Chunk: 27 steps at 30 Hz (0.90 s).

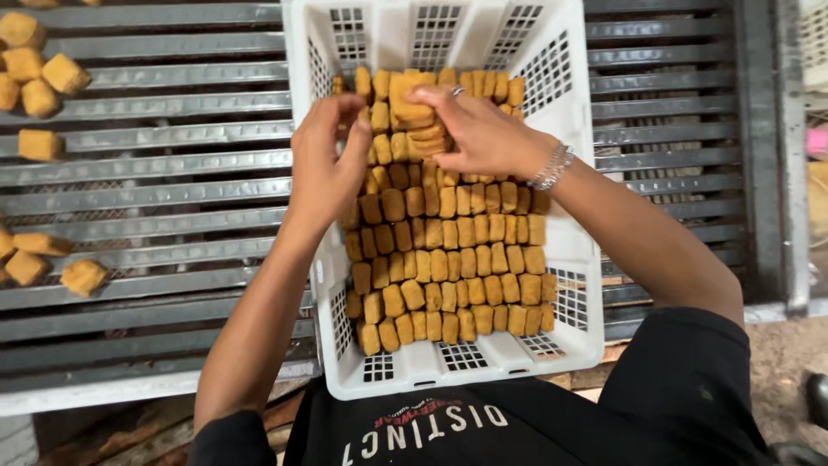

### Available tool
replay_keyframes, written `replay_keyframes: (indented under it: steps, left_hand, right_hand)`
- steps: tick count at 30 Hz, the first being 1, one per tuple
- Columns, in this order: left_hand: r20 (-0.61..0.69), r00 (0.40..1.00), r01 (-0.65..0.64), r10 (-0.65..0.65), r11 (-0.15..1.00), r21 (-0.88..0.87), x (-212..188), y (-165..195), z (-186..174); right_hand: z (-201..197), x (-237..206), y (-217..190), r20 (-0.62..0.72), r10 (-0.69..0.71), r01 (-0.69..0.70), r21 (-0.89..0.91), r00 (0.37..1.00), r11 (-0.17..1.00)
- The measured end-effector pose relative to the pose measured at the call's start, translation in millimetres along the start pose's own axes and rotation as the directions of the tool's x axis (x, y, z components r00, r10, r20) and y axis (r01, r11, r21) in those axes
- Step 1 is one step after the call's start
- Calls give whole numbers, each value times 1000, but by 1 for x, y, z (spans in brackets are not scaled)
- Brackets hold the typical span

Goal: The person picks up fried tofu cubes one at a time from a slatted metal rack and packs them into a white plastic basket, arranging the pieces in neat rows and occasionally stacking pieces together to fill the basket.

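Golden-brown fried tofu blocks [448,259] fill the white slotted plastic crate [576,112] in tight rows. Right hand [483,129] pinches a small stack [414,116] at the far end; left hand [323,164] hovers half-curled, empty. Seating them upright seems next.

Crate [569,103] — far rim cut off by the top edge; its near left wall hidden behind the left forearm. Right hand [479,129] covers the pieces under its palm, so the rows [448,259] there cannot be counted. Left hand [323,160] hides the crate's left wall beside it. Left of the crate, loose cubes [34,65] run off the frame's edge. Right of the crate — a pink blur [818,142], kind untellable.
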State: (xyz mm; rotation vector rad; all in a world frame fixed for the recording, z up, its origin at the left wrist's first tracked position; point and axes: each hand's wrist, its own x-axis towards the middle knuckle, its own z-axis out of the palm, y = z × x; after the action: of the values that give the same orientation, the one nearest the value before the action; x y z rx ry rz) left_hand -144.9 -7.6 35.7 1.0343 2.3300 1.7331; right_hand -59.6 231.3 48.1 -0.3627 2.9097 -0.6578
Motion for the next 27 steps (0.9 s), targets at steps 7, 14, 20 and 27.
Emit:
replay_keyframes:
  steps: [7, 14, 20, 27]
  left_hand:
    - [216, 966, 23, -143, 878, 479, 42, -5, 29]
    - [482, 687, 127, -544, 743, 657, 55, -32, 53]
    - [530, 599, 236, -600, 765, 599, 57, -55, 60]
    - [566, 643, 84, -516, 782, 617, 40, -64, 61]
  right_hand:
    - [34, 36, -11, 349, 38, 38, -207, 936, 978]
    - [48, 44, -9, 502, 90, 117, -367, 860, 923]
    - [39, 36, 21, 350, 133, -105, -98, 927, 990]
    - [63, 42, 6, 173, -158, 162, -13, 972, 987]
